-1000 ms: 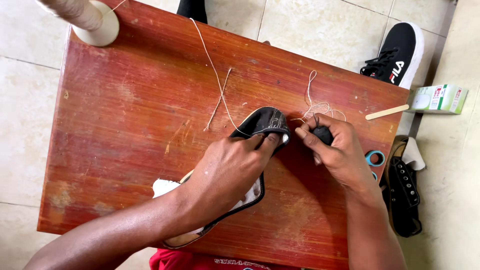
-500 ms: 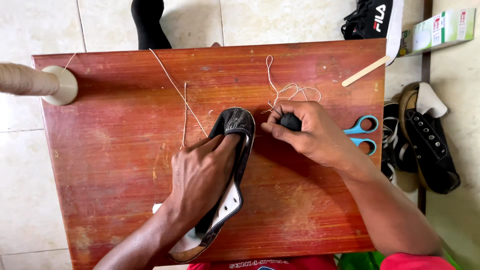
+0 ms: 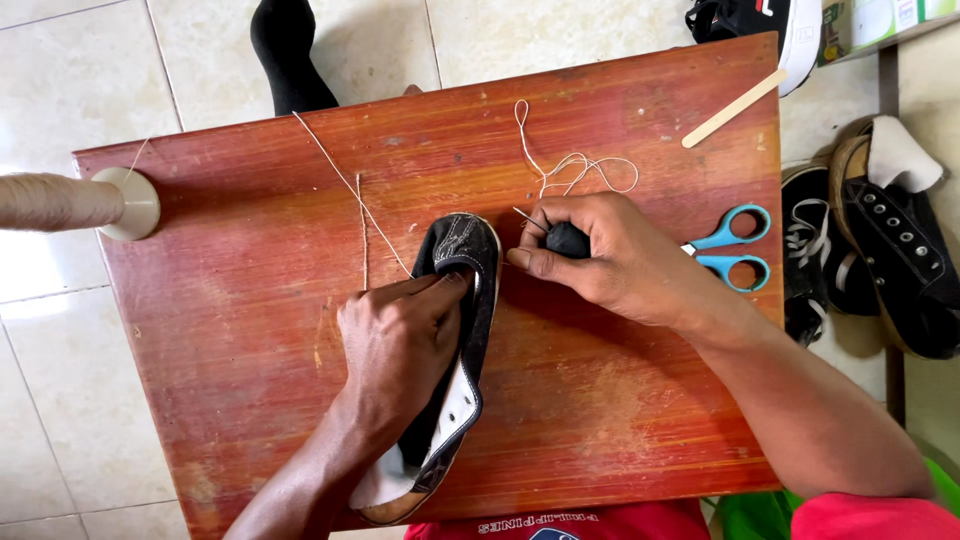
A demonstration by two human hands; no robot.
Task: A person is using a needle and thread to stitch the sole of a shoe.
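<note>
Left grip [image 3: 400, 340] pressing black shoe [image 3: 455, 330] onto bench [image 3: 240, 300]; right grip [image 3: 610, 255] closed around black-handled awl [image 3: 565, 240] just beside toe; green-white box [image 3: 880, 20] at far right corner.

The table [image 3: 250, 300] is streaky reddish-brown. At centre lies a black shoe [image 3: 460, 300] with white lining and pale stitching. Scissors [image 3: 735, 248] at right have light blue handles. Thread [image 3: 575, 170] is cream, the spool [image 3: 70, 200] at left tan, the floor [image 3: 60, 80] off-white.

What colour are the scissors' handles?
Light blue, on the scissors right of the right hand; head view.
</note>
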